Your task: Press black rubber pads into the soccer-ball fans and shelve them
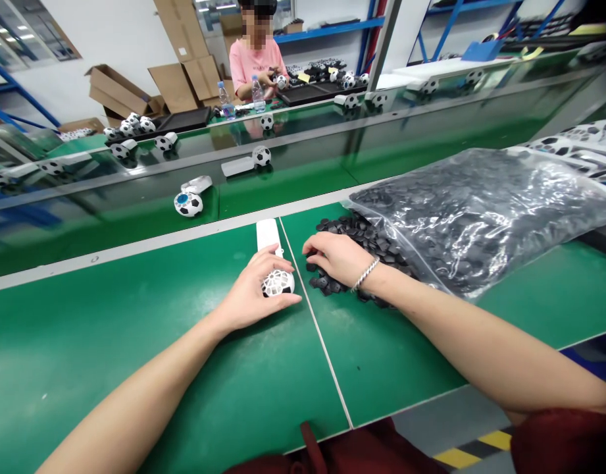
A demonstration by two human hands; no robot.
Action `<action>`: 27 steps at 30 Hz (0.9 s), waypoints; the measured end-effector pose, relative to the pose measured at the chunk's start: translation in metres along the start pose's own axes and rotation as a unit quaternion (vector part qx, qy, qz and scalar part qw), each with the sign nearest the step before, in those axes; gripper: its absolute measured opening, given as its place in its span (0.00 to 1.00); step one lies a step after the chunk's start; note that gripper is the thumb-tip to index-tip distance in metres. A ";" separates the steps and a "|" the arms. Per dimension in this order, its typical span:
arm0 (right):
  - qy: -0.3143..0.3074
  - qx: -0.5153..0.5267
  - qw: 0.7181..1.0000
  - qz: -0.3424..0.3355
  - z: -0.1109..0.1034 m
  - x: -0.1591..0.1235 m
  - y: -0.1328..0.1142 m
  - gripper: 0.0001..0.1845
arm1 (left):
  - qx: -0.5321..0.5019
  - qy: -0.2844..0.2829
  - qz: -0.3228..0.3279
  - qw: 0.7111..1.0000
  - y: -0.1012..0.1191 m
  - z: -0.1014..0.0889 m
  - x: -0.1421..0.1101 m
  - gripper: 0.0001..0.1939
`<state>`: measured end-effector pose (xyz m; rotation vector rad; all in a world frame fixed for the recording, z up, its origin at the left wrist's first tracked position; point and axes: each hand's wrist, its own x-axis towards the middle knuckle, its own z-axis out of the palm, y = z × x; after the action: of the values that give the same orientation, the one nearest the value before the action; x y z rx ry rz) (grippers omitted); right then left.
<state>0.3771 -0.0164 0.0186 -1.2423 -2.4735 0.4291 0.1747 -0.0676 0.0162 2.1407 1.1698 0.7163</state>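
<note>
My left hand [248, 293] is curved around a white ball-shaped shell with a football pattern [277, 283], its thumb in front and fingers over the back. Open cells show across the shell's top, with a dark patch low on its side. Just behind it a flat white piece [268, 236] lies on the green table, partly covered by my fingers; I cannot tell if the two are joined. My right hand [339, 257] dips into a heap of small black pieces [381, 247], fingers curled together. Whatever those fingertips hold is hidden.
A clear plastic bag of black pieces [480, 210] lies to the right. Beyond the metal edge runs a green conveyor [307, 174] carrying several football-patterned units, such as one with a blue disc [188, 204]. Across it a person in pink [256, 62] handles a ball.
</note>
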 end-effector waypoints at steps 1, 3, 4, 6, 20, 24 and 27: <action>0.006 0.033 0.999 -0.017 0.000 -0.001 -0.003 0.04 | -0.008 0.001 0.003 1.000 -0.002 -0.001 0.001 0.14; 0.014 0.105 0.994 -0.042 0.000 -0.003 -0.008 0.05 | -0.022 -0.024 0.016 0.999 -0.005 -0.006 0.002 0.12; 0.016 0.139 0.989 -0.049 0.000 -0.004 -0.010 0.05 | -0.027 -0.047 0.024 0.998 -0.006 -0.009 0.002 0.13; 0.018 0.187 0.980 -0.063 0.002 -0.006 -0.013 0.06 | -0.026 -0.082 0.036 0.996 -0.006 -0.013 0.001 0.16; 0.027 0.220 0.963 -0.154 0.015 -0.011 -0.019 0.03 | 0.033 -0.031 -0.096 0.994 0.002 -0.017 -0.001 0.26; 0.018 0.228 0.952 -0.201 0.017 -0.012 -0.017 0.07 | 0.019 -0.060 -0.092 0.994 0.001 -0.020 0.001 0.24; 0.029 0.224 0.947 -0.228 0.020 -0.011 -0.017 0.08 | 0.016 -0.073 -0.087 0.993 0.003 -0.020 0.002 0.22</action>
<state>0.3630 -0.0373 0.0060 -0.4796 -2.3281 0.7552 0.1632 -0.0626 0.0318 2.0467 1.2774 0.4601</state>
